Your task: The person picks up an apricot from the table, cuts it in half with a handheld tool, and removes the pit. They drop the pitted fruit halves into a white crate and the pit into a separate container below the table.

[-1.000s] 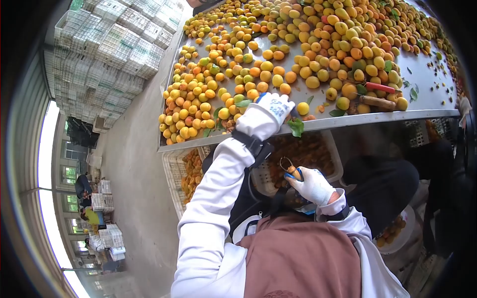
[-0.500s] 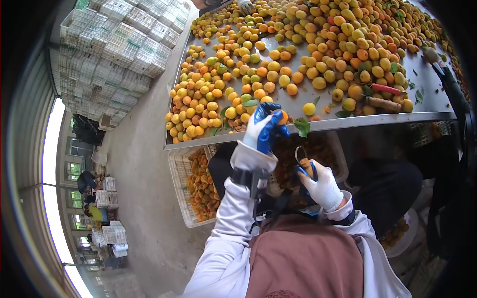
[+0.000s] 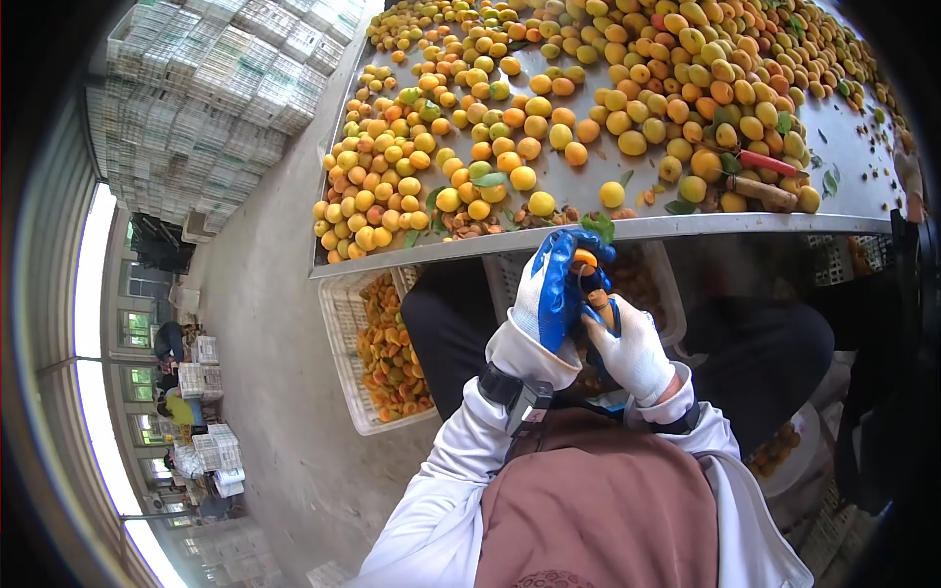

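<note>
My left hand [image 3: 551, 292], in a white glove with blue coating, is closed around an orange apricot [image 3: 584, 259] just off the front edge of the metal table. Close beside it, my right hand [image 3: 635, 359] in a similar glove grips the short wooden handle of a looped pitting tool [image 3: 602, 310]. The tool's thin metal loop reaches up to the apricot; how far it goes in is hidden by the fingers. Many loose apricots [image 3: 382, 196] lie on the table [image 3: 470, 245] beyond my hands, with leaves and brownish scraps near the edge.
Below the table edge stands a white crate [image 3: 365, 423] of apricot pieces, and another crate [image 3: 672, 294] sits under my hands. A red-handled tool [image 3: 769, 163] and a wooden-handled one [image 3: 760, 192] lie among the fruit. Stacked crates [image 3: 221, 88] and other people are at left.
My left hand has come down and right from above the table edge, bringing the apricot to the tool's loop. My right hand stays nearly in place. The view has shifted slightly.
</note>
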